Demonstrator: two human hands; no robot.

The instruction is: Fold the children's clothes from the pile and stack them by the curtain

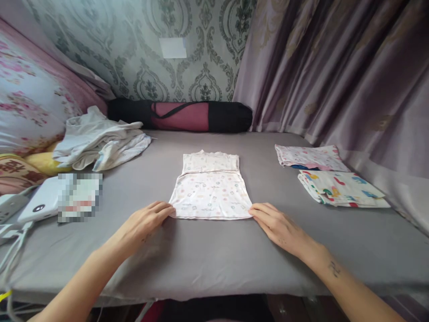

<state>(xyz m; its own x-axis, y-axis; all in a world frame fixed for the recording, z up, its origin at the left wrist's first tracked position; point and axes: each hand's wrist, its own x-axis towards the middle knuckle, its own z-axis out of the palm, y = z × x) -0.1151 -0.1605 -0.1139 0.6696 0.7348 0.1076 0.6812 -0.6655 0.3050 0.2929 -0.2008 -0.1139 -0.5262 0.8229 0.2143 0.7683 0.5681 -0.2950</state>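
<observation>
A small white printed shirt [211,192] lies flat on the grey sheet [214,255], its upper part folded over into a band at the far end. At its near left corner, my left hand [154,217] pinches the hem between thumb and fingers. My right hand [273,221] grips the near right corner the same way. Between the two hands the hem runs nearly straight, resting on or just above the sheet; I cannot tell which.
Folded printed clothes [342,188] lie at the right, near the curtain [288,67]. Crumpled pale clothes [97,138] sit at the back left. Nearer are a white power bank [45,199] and cables [15,264]. A black and maroon bag [181,117] lies along the wall.
</observation>
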